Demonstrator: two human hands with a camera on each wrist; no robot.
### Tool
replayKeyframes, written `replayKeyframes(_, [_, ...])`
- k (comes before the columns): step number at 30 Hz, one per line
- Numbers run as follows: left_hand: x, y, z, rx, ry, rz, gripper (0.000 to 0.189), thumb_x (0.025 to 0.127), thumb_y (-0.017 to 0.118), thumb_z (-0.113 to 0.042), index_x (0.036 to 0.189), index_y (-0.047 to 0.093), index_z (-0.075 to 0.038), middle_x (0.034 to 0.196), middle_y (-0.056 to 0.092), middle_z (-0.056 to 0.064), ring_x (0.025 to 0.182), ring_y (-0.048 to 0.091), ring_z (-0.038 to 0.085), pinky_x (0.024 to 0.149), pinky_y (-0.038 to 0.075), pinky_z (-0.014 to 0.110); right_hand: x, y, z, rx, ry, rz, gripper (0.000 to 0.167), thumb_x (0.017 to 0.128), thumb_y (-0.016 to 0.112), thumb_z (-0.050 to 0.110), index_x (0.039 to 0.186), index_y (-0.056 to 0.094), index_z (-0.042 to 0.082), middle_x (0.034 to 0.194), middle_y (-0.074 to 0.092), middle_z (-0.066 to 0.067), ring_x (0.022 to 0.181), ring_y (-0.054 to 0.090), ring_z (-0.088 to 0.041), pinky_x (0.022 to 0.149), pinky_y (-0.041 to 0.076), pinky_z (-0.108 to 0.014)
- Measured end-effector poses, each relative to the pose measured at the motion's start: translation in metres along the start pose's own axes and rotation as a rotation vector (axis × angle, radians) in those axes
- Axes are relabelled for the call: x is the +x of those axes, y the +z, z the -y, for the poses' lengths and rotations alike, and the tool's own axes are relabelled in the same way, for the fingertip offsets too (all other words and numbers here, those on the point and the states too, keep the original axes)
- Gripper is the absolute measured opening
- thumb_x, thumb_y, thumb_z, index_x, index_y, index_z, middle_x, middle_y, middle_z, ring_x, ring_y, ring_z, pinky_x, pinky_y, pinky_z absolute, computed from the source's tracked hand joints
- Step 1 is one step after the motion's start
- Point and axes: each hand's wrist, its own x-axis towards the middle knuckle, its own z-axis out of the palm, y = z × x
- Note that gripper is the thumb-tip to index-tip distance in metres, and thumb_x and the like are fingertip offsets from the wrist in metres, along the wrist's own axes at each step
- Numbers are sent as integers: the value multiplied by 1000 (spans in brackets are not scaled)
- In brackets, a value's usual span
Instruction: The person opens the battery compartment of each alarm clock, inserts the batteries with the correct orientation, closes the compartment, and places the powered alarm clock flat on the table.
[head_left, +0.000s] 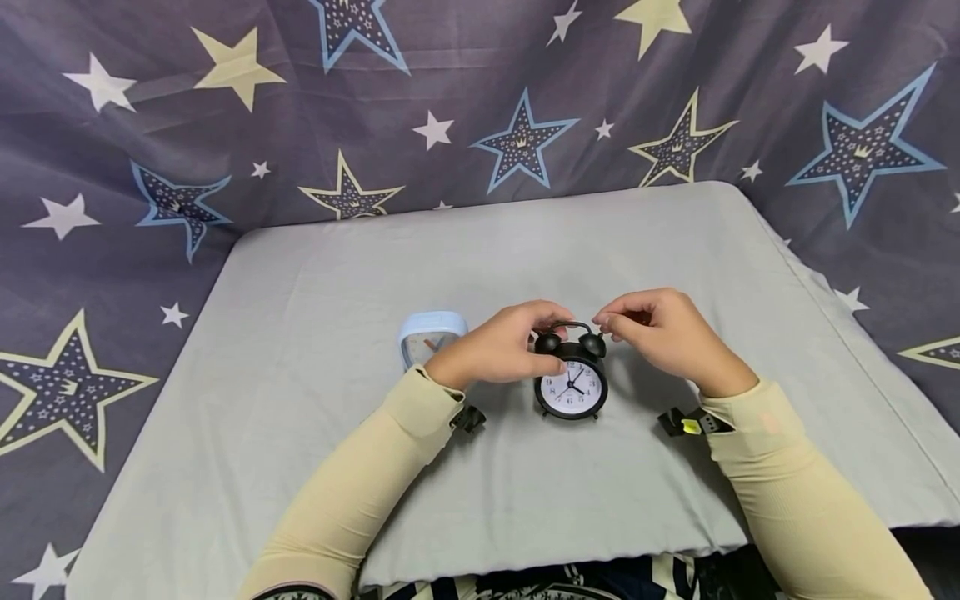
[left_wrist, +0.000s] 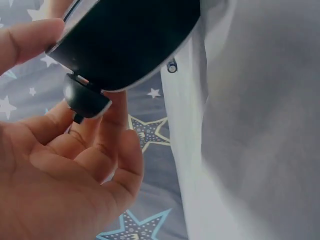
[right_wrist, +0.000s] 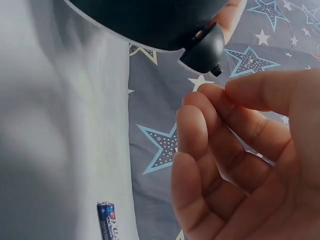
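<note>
A black twin-bell alarm clock [head_left: 572, 390] with a white dial stands on the grey cloth, facing me. My left hand [head_left: 506, 343] holds its top, thumb on the front rim and fingers behind the bells; the left wrist view shows this hand's thumb [left_wrist: 30, 42] pressed to the rim. Close to the right bell [right_wrist: 204, 52] is my right hand [head_left: 667, 337], fingers bent and thumb near the index fingertip. A small gap separates these fingertips from the bell in the right wrist view, and nothing shows between them.
A light blue clock [head_left: 432, 321] stands left of the black one, partly hidden by my left hand. In the right wrist view a battery [right_wrist: 107, 220] lies on the grey cloth [head_left: 337, 375]. A star-patterned curtain [head_left: 450, 50] hangs behind and along the sides.
</note>
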Motion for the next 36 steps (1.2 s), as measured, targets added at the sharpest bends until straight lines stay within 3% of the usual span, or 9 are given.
replayKeyframes(4, [-2,0,-6,69,25,1,57,82,84,-29,132,62,-13,115,67,-2,110,62,10,103,51,38,1,0,-1,-2,12,4,16,99,67,20,100,82,13,81,75,-6,74,70,-26,65,51,-23])
replayKeyframes(7, [-4,0,-11,115,35,-1,54,81,85,-33,127,64,-14,111,69,-6,105,64,8,97,53,37,1,0,-1,-2,20,7,17,99,67,22,100,82,14,81,75,-6,74,70,-26,66,51,-23])
replayKeyframes(14, [-9,2,-19,159,86,-19,45,77,82,-17,115,58,-20,100,69,-10,85,60,9,79,50,27,1,0,-2,-10,26,6,17,99,66,21,98,82,16,81,75,-5,72,68,-19,66,50,-23])
replayKeyframes(20, [-11,0,-25,235,183,-81,40,76,81,-5,104,57,-21,96,69,-12,84,62,14,77,48,26,1,0,-2,-29,38,3,19,97,63,15,97,82,16,80,75,-4,70,65,-11,66,49,-23])
replayKeyframes(26, [-9,5,-27,327,347,-108,33,79,78,3,97,58,-16,97,62,-9,92,57,8,84,46,22,2,-1,-5,-41,43,-13,21,94,62,12,96,82,17,78,75,-5,67,61,-9,62,46,-23])
replayKeyframes(30, [-7,9,-22,396,447,-103,29,82,78,7,96,62,-12,99,62,-4,94,55,9,86,45,21,2,-1,-6,-48,41,-20,19,95,64,15,96,83,18,79,76,-3,67,62,-8,61,46,-22])
replayKeyframes(36, [-4,12,-14,463,501,-69,30,80,66,16,90,57,-11,92,57,-3,88,50,9,79,40,21,3,-1,-6,-51,46,-27,17,97,66,19,96,82,16,77,75,0,68,63,-9,63,48,-22])
